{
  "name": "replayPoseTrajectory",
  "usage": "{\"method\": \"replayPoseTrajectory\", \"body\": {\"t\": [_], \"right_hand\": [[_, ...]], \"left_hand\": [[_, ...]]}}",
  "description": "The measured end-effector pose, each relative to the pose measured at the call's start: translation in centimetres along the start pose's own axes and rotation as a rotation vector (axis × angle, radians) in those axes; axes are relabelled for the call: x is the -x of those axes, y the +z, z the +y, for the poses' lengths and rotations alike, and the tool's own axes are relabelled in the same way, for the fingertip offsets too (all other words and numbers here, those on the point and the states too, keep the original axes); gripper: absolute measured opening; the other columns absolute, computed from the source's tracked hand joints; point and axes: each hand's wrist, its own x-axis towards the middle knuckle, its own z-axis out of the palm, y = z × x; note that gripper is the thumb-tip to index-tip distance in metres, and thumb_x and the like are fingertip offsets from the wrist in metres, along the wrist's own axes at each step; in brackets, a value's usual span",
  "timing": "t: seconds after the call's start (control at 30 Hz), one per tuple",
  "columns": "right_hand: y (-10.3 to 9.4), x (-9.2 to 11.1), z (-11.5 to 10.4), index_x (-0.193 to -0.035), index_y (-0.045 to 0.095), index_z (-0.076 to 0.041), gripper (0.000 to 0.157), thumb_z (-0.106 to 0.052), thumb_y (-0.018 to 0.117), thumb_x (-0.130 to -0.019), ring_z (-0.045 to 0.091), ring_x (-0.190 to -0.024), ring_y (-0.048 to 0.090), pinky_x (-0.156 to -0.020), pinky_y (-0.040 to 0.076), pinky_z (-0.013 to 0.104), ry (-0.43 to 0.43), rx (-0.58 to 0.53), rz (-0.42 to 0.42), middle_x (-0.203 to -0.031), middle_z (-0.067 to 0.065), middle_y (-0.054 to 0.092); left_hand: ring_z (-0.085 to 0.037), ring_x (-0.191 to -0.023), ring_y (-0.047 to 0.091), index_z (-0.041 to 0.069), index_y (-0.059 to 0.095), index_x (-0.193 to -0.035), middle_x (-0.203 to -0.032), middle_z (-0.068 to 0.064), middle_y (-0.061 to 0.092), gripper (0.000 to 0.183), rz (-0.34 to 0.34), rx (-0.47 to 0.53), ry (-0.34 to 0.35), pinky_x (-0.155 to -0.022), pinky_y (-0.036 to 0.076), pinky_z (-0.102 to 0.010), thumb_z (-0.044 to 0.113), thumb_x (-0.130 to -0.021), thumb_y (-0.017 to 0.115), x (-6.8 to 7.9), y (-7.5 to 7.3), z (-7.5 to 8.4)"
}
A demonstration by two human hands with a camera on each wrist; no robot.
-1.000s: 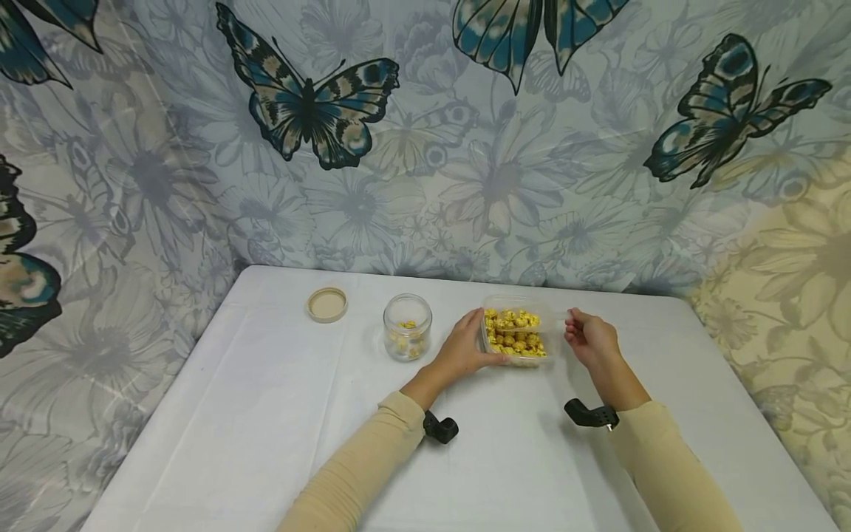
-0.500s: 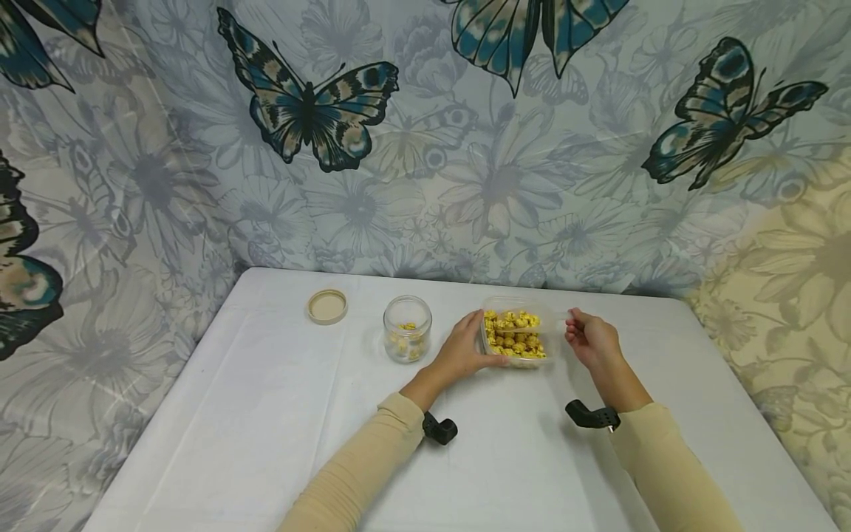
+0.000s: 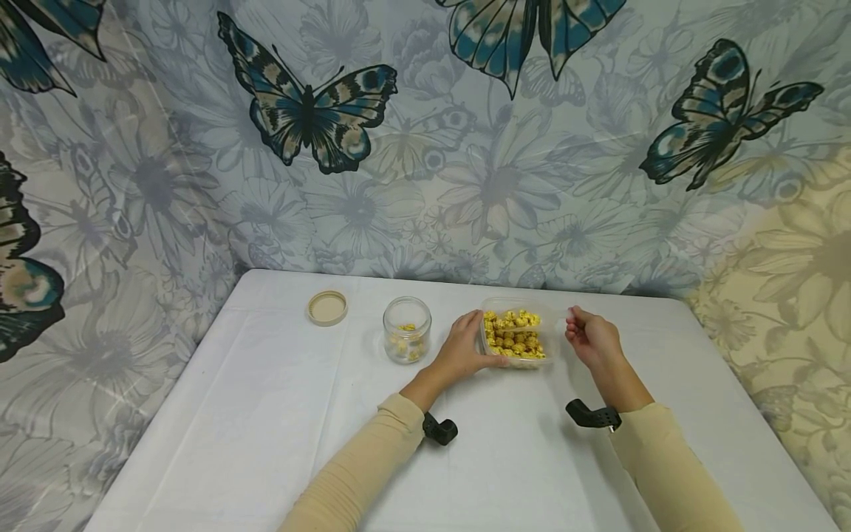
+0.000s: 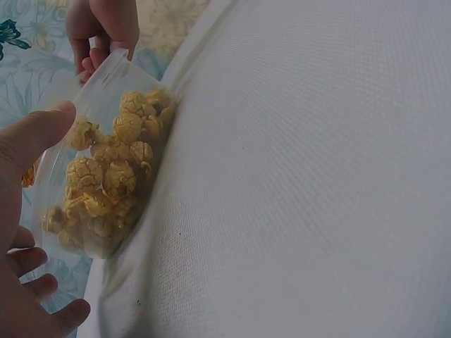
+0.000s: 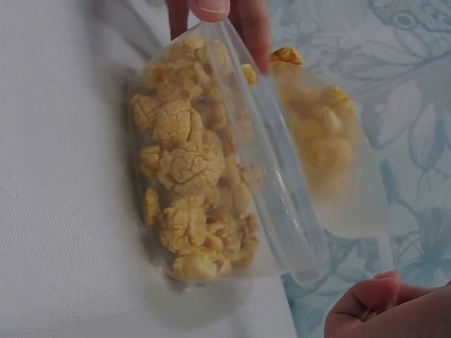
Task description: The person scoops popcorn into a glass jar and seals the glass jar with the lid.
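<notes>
A clear plastic container point(image 3: 535, 363) of yellow caramel popcorn point(image 3: 515, 341) stands on the table. My left hand point(image 3: 460, 350) holds it at its left side, the thumb point(image 4: 44, 132) along the near rim and the fingers spread around the corner. My right hand point(image 3: 594, 344) pinches the thin handle of a frosted plastic scoop point(image 5: 352, 208) to the right of the container. In the right wrist view the scoop's bowl reaches over the container, with popcorn point(image 5: 328, 144) in it. Left of my left hand is an open glass jar point(image 3: 407, 332) with some popcorn at its bottom.
A round beige-rimmed lid point(image 3: 326, 308) lies on the white-covered table point(image 3: 253, 414), left of the jar. Right behind the table's far edge hangs a butterfly-and-flower wall covering point(image 3: 425, 185).
</notes>
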Motion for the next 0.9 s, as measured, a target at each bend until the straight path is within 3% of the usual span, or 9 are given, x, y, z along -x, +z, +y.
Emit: {"method": "replayPoseTrajectory", "body": {"t": [0.3, 0.9], "right_hand": [[0.09, 0.08, -0.03, -0.085, 0.061, -0.009, 0.023, -0.012, 0.047, -0.102, 0.011, -0.058, 0.052, -0.053, 0.046, 0.020, -0.007, -0.011, 0.013, -0.064, 0.003, 0.059], [0.46, 0.30, -0.17, -0.080, 0.063, -0.008, 0.028, -0.010, 0.046, -0.102, 0.011, -0.057, 0.051, -0.054, 0.045, 0.021, -0.029, -0.038, -0.025, -0.064, 0.004, 0.058]], "left_hand": [[-0.026, -0.150, 0.021, 0.012, 0.019, -0.157, -0.162, -0.007, 0.023, 0.104, -0.017, 0.025, -0.008, -0.119, 0.030, -0.045, 0.050, -0.079, 0.077, 0.05, 0.03, -0.13], [-0.026, -0.151, 0.016, 0.011, 0.024, -0.156, -0.161, -0.007, 0.024, 0.100, -0.023, -0.033, 0.031, -0.122, 0.024, -0.044, 0.049, -0.080, 0.077, 0.09, -0.88, 0.28]]}}
